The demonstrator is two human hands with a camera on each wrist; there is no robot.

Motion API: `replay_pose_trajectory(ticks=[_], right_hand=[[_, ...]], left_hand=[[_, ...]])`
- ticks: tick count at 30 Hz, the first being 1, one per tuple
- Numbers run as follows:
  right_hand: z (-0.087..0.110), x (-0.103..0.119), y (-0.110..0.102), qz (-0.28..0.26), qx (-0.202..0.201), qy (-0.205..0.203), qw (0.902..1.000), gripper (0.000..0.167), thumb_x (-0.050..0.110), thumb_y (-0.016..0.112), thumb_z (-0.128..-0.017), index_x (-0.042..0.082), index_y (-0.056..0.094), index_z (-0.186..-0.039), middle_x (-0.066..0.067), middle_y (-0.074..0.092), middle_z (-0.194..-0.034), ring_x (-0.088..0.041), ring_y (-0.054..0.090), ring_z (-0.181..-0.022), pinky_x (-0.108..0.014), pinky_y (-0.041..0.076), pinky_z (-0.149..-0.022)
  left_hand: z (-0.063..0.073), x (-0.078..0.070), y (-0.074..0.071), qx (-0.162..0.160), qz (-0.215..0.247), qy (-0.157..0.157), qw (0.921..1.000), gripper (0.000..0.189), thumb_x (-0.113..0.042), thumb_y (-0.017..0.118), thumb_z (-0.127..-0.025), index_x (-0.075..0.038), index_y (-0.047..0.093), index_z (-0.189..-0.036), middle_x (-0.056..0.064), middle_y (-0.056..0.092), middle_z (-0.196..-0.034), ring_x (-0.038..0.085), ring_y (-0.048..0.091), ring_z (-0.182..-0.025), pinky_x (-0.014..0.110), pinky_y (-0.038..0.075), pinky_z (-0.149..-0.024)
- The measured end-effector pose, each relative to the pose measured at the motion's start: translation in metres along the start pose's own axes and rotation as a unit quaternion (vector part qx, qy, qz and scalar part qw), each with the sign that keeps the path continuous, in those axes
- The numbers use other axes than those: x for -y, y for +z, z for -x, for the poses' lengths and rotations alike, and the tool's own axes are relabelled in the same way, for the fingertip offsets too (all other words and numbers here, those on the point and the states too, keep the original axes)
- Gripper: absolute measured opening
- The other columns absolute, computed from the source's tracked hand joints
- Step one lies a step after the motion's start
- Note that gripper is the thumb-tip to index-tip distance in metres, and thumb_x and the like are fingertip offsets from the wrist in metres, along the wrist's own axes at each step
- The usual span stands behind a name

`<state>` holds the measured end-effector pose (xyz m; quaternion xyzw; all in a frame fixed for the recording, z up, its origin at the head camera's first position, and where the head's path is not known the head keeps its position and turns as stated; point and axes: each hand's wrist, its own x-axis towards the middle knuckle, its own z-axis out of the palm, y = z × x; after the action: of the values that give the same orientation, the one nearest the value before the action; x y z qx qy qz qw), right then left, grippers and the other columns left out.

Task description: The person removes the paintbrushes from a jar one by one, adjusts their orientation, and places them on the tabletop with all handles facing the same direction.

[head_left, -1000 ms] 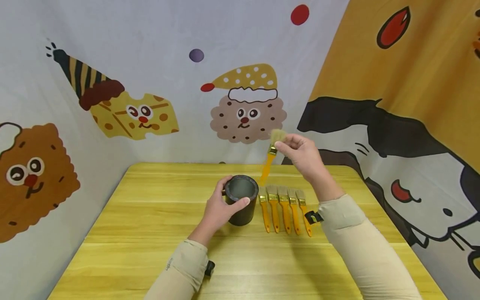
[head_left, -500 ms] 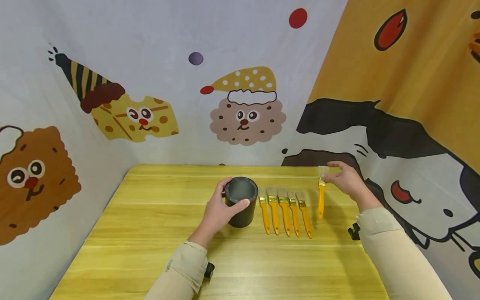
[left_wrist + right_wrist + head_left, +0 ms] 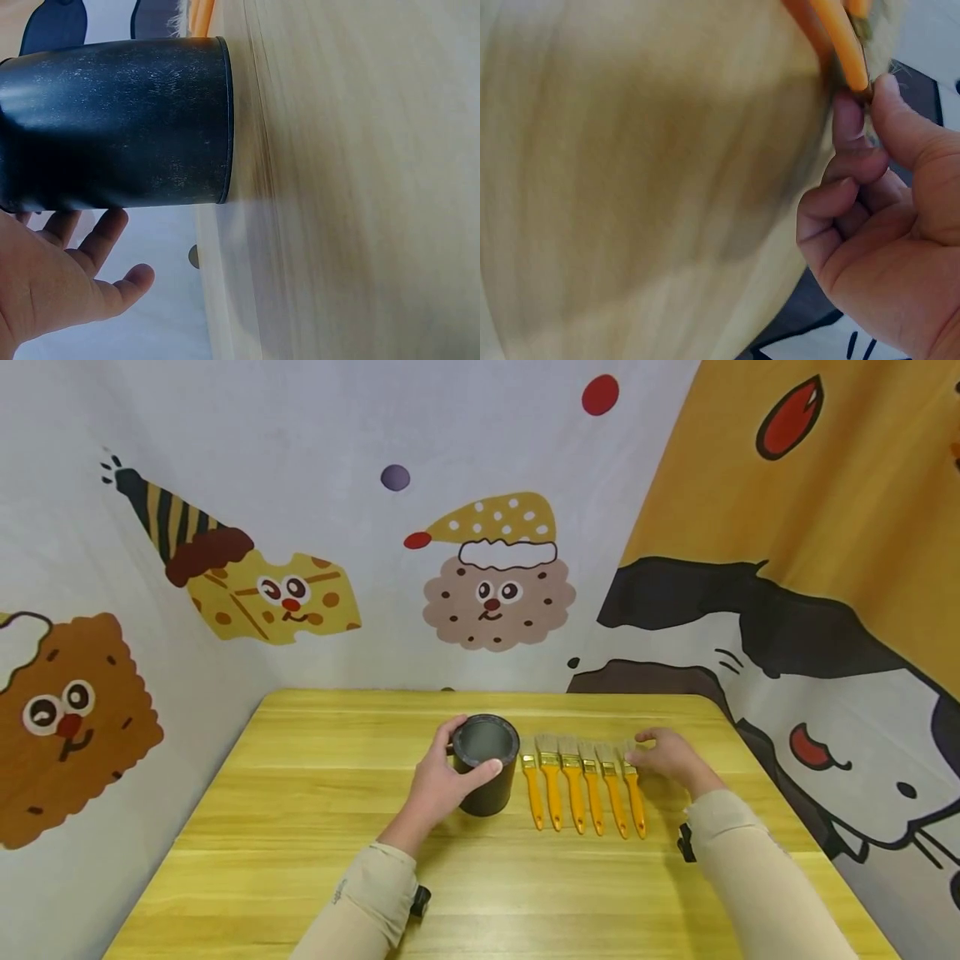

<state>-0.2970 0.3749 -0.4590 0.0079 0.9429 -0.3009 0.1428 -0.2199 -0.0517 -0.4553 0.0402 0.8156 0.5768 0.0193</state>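
Observation:
My left hand grips a black cup, thumb over the near side of its rim and fingers around the left side. The cup stands upright on the table and nothing shows inside it. In the left wrist view, the wall of the cup fills the upper left. To its right, several paintbrushes with orange handles lie side by side, bristles away from me. At the right end of this row, my right hand pinches a paintbrush near its metal band; the right wrist view shows thumb and index finger meeting there.
The wooden table reaches back to a cloth wall printed with cartoon figures. Another printed cloth hangs along the right side. Table surface lies left of the cup and in front of the brushes.
My right hand has carried the paintbrush from the air above the row, out to the right, then down to the row's right end. The left hand and cup stay put.

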Motion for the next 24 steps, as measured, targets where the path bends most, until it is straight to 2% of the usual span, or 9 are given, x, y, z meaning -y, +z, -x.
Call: replay_pose_trajectory(ticks=[4,9,14,19,24], right_hand=[[-0.005,-0.003,0.007,0.037,-0.012,0.003,0.9992,0.064,0.029,0.071,-0.104,-0.013,0.05,-0.148,-0.041,0.047,-0.153,-0.058,0.045,-0.142,-0.068,0.04,-0.117],[-0.012,0.002,0.012,0.075,-0.012,0.008,0.997,0.062,0.027,0.07,-0.105,-0.014,0.05,-0.146,-0.041,0.05,-0.15,-0.058,0.047,-0.14,-0.068,0.04,-0.118],[-0.015,0.002,0.016,0.073,0.002,0.019,0.9971,0.059,0.028,0.069,-0.106,-0.013,0.052,-0.145,-0.04,0.049,-0.151,-0.058,0.046,-0.141,-0.068,0.038,-0.12],[-0.012,0.001,0.017,0.069,-0.006,0.014,0.9975,0.058,0.028,0.068,-0.106,-0.012,0.054,-0.145,-0.04,0.05,-0.151,-0.059,0.045,-0.142,-0.069,0.037,-0.119],[-0.01,-0.001,0.016,0.043,-0.008,0.014,0.999,0.06,0.031,0.066,-0.107,-0.01,0.051,-0.149,-0.039,0.045,-0.156,-0.059,0.04,-0.146,-0.07,0.034,-0.121]], left_hand=[[0.0,0.001,0.001,0.003,0.0,-0.001,1.0,0.096,-0.065,0.085,-0.083,-0.047,0.034,-0.162,0.006,0.057,-0.152,0.034,0.061,-0.131,0.058,0.057,-0.096],[0.001,-0.002,0.001,0.001,0.001,-0.001,1.0,0.097,-0.064,0.086,-0.083,-0.044,0.034,-0.163,0.007,0.057,-0.151,0.035,0.06,-0.13,0.058,0.057,-0.097],[0.001,-0.002,0.002,0.006,-0.006,-0.003,1.0,0.098,-0.066,0.085,-0.083,-0.044,0.033,-0.164,0.008,0.057,-0.151,0.035,0.061,-0.131,0.058,0.057,-0.097],[0.0,0.0,0.002,0.006,-0.002,-0.003,1.0,0.097,-0.066,0.085,-0.084,-0.046,0.033,-0.163,0.007,0.056,-0.152,0.035,0.06,-0.132,0.057,0.058,-0.096],[0.0,0.0,0.001,0.002,0.005,-0.006,1.0,0.096,-0.066,0.085,-0.083,-0.05,0.033,-0.161,0.006,0.056,-0.151,0.034,0.06,-0.13,0.057,0.057,-0.096]])
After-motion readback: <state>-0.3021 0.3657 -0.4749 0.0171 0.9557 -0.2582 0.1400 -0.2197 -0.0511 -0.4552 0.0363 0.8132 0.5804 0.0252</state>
